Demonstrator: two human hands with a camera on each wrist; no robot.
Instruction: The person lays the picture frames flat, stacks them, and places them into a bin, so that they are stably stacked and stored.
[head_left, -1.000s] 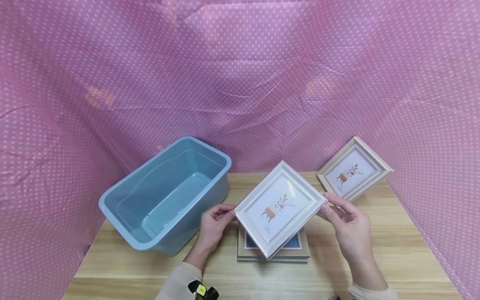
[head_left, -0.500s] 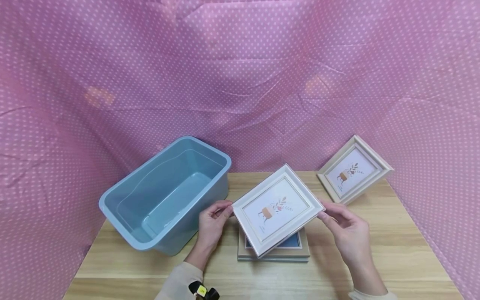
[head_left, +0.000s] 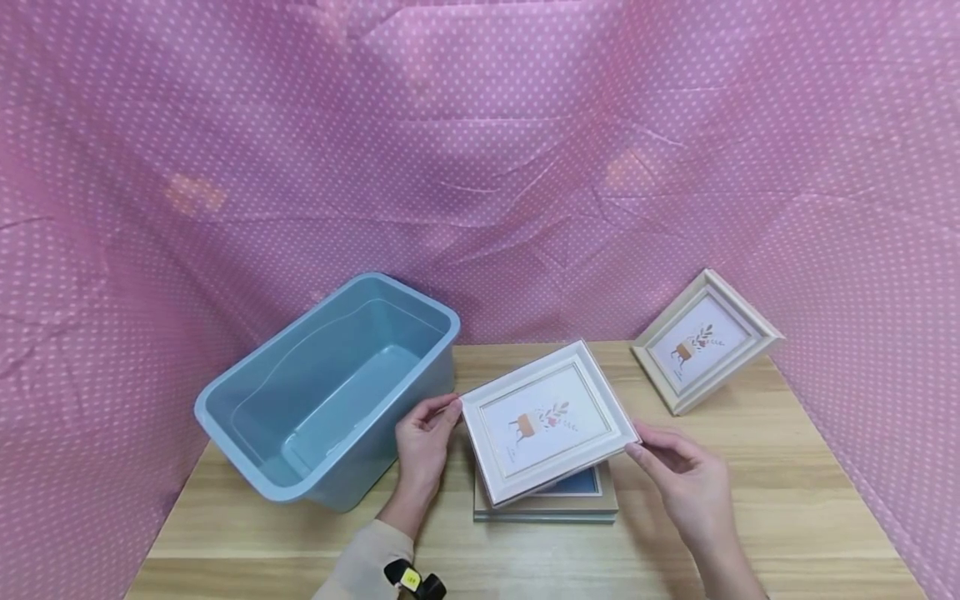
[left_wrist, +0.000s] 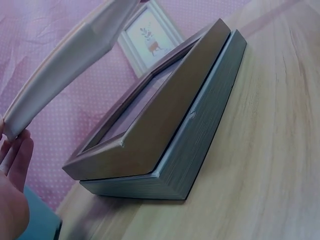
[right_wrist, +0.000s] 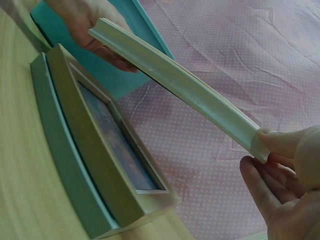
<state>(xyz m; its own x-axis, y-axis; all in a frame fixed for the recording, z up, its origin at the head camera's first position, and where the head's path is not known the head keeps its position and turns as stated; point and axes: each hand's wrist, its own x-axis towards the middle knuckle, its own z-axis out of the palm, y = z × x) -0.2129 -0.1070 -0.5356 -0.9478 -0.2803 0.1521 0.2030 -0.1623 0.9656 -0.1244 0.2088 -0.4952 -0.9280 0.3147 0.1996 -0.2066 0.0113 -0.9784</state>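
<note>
A white picture frame point(head_left: 546, 421) with a plant print is held in the air between both hands, tilted. My left hand point(head_left: 422, 442) pinches its left corner between thumb and fingers. At the right corner, my right hand point(head_left: 688, 479) pinches it the same way. Beneath it lie two stacked frames: a tan frame point(head_left: 585, 503) with a blue picture sits on a grey-green frame point(left_wrist: 200, 125). Both wrist views show a gap between the held frame and this stack. The white frame hides much of the tan one in the head view.
On the left of the wooden table point(head_left: 555, 558) stands a blue plastic tub point(head_left: 416, 396) with nothing in it. A cream picture frame point(head_left: 738, 362) stands propped at the back right. Pink dotted cloth point(head_left: 480, 167) hangs behind and at both sides.
The white frame has turned in both hands, its right corner swinging down and its left corner rising slightly. Both hands keep their hold. The stack, tub and propped frame have stayed put.
</note>
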